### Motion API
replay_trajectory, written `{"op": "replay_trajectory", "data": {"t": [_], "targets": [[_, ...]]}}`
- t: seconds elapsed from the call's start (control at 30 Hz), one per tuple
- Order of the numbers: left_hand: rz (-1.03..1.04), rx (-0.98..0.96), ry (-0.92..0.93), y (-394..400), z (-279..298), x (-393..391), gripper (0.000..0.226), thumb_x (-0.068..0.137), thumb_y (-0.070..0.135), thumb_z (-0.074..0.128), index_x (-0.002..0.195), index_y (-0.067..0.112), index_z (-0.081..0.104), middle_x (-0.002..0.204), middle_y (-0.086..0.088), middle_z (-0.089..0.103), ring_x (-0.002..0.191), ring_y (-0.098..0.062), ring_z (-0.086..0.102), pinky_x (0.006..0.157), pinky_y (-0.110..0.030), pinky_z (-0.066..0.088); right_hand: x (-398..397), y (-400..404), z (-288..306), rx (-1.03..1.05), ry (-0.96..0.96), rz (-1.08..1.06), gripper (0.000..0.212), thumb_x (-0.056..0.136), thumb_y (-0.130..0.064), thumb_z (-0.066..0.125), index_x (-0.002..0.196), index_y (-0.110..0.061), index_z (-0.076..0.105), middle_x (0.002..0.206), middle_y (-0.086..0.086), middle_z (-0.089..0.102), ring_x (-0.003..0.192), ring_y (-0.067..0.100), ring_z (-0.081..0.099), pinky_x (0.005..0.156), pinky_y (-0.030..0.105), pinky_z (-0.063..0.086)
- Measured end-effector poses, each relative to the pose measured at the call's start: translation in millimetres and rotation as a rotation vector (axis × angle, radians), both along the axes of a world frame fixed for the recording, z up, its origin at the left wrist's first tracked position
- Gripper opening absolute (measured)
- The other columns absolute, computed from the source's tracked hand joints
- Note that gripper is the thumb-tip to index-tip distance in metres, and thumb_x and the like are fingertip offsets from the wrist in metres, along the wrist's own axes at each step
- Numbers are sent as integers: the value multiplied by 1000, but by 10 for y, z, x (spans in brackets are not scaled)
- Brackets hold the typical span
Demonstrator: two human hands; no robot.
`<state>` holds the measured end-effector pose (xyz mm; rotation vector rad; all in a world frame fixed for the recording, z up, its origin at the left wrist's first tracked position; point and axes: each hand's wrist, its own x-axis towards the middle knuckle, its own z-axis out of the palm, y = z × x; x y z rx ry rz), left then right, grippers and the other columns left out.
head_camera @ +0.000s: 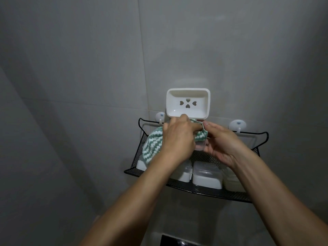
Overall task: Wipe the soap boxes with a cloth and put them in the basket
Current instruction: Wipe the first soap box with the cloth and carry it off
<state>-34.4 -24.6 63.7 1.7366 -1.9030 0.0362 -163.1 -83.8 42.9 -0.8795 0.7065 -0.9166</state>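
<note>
A white soap dish [188, 102] with heart-shaped holes is held up against the wall, its lower edge pinched by my left hand [179, 139]. That hand also holds a green-and-white striped cloth [152, 144]. My right hand [221, 144] pinches the other end of the cloth at its top edge and holds a clear plastic piece [200, 146] underneath. Below them hangs a black mesh basket [204, 189] with white soap boxes [205, 177] inside.
The basket hangs from two white suction hooks [237, 125] on a grey tiled wall. A dark fixture [177, 241] shows at the bottom edge, below the basket.
</note>
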Motion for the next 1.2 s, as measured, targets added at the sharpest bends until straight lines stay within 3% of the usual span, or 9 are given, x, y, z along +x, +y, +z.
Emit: {"op": "replay_trajectory", "data": {"t": [0.13,0.3,0.5,0.63,0.77,0.9,1.0,1.07,1.2], "targets": [[-81,98,37,28,66,68,40,95,25,54,132,40,59,105,2,47,108,-24,43,87,-38,30,-54,17,63,-6,-24,33,32,105,-15,40,126,2,57,107,22,72,86,32,74,61,49,62],[-183,174,-15,110,92,78,44,96,8,49,122,39,67,100,6,45,105,-21,38,84,-38,23,-116,2,149,0,-5,-13,36,105,-13,42,133,7,51,121,29,64,97,34,65,81,47,57],[-197,61,-222,176,98,179,30,94,15,54,108,36,71,100,9,43,104,-16,34,84,-39,22,-106,28,132,-12,42,14,36,106,-15,40,132,6,52,109,25,69,78,29,72,60,41,63],[-127,-17,-352,207,45,352,21,94,22,55,102,31,72,110,11,55,110,-16,38,82,-37,19,-157,-10,130,-12,48,-4,36,106,-14,39,137,3,48,118,28,67,93,35,74,62,48,62],[-140,-14,-346,274,-2,331,26,88,27,48,98,25,71,108,11,59,114,-17,43,94,-42,23,-149,-21,139,-11,57,-33,36,106,-14,39,137,4,46,118,28,67,99,36,72,70,52,62],[-213,21,-242,300,-6,145,32,87,27,49,113,24,68,116,10,57,119,-17,41,103,-44,20,-66,22,154,-11,77,-57,35,106,-13,39,131,9,49,117,28,66,85,32,70,65,41,61],[-239,25,-192,314,-34,45,32,94,27,47,121,26,65,121,10,54,121,-16,38,107,-46,18,-46,47,158,-3,36,-74,37,106,-9,38,135,13,47,118,32,60,89,33,63,65,35,60],[-262,41,-171,327,-46,51,30,98,29,44,119,26,66,118,10,55,120,-16,38,107,-47,18,-64,69,160,-7,53,-64,38,106,-9,37,135,13,47,125,36,57,92,35,62,65,36,60],[-228,59,-230,320,-31,185,42,92,34,32,106,24,70,110,9,56,118,-17,39,104,-47,19,-110,95,148,-25,125,-46,37,107,-12,36,133,10,50,121,32,63,75,29,72,56,38,62]]}}
